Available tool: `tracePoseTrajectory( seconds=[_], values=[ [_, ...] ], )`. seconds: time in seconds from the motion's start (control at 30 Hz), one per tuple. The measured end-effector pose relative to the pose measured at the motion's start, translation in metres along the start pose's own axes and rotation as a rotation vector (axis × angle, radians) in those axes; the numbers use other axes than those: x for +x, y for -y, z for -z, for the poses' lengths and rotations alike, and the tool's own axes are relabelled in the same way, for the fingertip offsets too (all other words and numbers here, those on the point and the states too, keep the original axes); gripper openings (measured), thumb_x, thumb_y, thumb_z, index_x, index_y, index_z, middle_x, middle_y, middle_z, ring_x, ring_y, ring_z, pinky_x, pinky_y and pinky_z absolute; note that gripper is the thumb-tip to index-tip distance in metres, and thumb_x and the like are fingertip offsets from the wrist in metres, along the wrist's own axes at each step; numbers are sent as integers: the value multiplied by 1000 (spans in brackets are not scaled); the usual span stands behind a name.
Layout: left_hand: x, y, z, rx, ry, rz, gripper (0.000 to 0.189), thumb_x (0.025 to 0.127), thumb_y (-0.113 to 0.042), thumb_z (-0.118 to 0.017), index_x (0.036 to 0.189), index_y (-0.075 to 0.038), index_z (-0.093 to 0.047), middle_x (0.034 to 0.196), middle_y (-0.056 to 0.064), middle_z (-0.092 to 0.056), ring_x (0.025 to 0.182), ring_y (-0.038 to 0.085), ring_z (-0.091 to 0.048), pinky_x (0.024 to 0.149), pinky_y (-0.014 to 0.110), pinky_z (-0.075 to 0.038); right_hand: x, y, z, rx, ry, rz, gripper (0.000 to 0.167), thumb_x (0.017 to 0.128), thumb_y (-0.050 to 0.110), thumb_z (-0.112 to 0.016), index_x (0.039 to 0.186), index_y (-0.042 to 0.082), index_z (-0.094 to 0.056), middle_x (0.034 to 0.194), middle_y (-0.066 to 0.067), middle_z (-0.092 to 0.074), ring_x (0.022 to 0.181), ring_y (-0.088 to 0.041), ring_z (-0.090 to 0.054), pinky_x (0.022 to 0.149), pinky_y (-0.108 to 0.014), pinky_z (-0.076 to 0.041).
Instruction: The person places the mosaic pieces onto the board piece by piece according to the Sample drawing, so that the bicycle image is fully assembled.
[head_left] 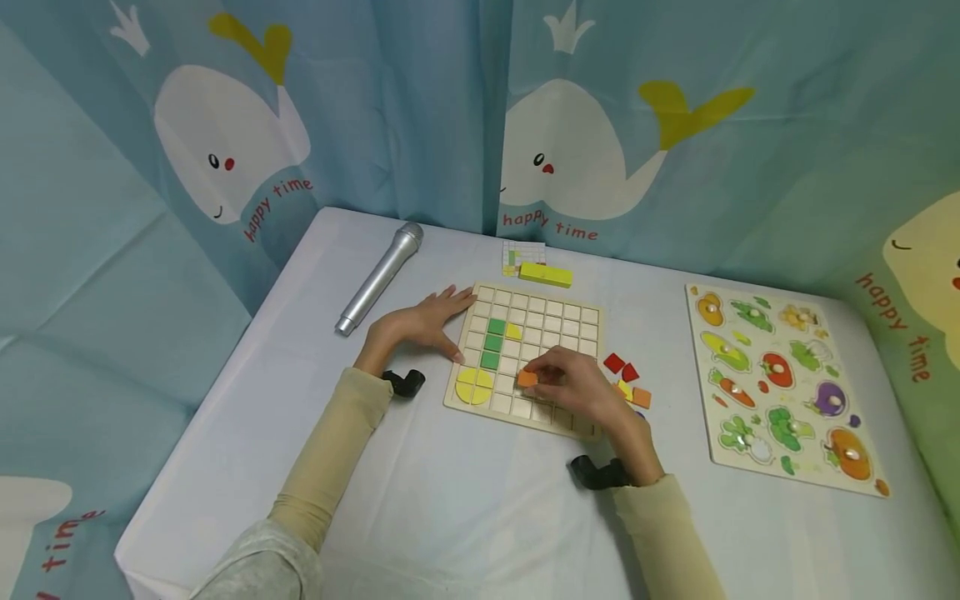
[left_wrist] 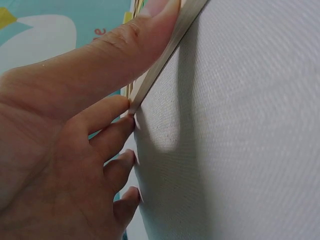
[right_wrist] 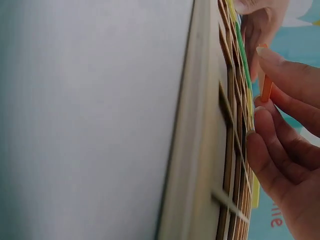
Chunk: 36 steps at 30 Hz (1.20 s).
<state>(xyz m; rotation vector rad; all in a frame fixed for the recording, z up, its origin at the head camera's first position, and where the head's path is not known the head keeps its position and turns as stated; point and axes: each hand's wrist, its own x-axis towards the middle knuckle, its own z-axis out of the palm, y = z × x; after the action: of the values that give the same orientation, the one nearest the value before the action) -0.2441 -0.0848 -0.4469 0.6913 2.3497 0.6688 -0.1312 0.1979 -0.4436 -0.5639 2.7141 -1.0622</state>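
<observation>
My right hand [head_left: 573,383] pinches an orange square tile [head_left: 528,379] between thumb and fingers, over the lower middle of a wooden grid board [head_left: 535,303]. In the right wrist view the orange tile [right_wrist: 267,89] stands on edge in the fingertips. My left hand [head_left: 420,323] rests against the board's left side, fingers spread; the left wrist view has its thumb [left_wrist: 145,42] at the board's edge. Green square tiles [head_left: 492,342] form a column on the grid, with a yellow quarter-round tile [head_left: 513,332] beside the top one. Yellow pieces [head_left: 466,378] make a circle at the lower left corner.
Right of the board lie loose red tiles [head_left: 614,362], an orange tile [head_left: 641,397] and a yellow piece [head_left: 625,390]. Behind it are a pattern card [head_left: 523,251] and a yellow block [head_left: 545,275]. A silver microphone [head_left: 379,280] lies left, a vegetable puzzle [head_left: 757,358] far right.
</observation>
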Motion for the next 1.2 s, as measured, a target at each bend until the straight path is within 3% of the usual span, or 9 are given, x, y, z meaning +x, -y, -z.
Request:
tracePoseTrajectory(
  seconds=[0.5, 0.83, 1.2],
  values=[
    [0, -1, 0, 0, -3, 7, 115, 80, -34, -89, 167, -18, -14, 175, -1, -1, 161, 26, 8, 131, 52, -2, 15, 17, -16, -75, 91, 0, 25, 88, 13, -82, 111, 6, -78, 99, -2, -68, 87, -16, -57, 77, -30, -52],
    [-1, -1, 1, 11, 0, -11, 115, 81, -33, -88, 167, -14, -14, 175, 3, -2, 161, 27, 8, 131, 48, 0, 17, 23, -20, -140, 79, 23, 27, 85, 13, -84, 111, 7, -77, 102, -3, -68, 85, -16, -57, 77, -31, -53],
    [0, 0, 1, 28, 6, -27, 114, 82, -32, -87, 166, -11, -14, 175, 5, -2, 161, 27, 8, 132, 47, 2, 16, 22, -21, -137, 80, 21, 28, 85, 16, -85, 111, 9, -77, 99, -1, -67, 87, -16, -56, 77, -31, -51]
  ],
)
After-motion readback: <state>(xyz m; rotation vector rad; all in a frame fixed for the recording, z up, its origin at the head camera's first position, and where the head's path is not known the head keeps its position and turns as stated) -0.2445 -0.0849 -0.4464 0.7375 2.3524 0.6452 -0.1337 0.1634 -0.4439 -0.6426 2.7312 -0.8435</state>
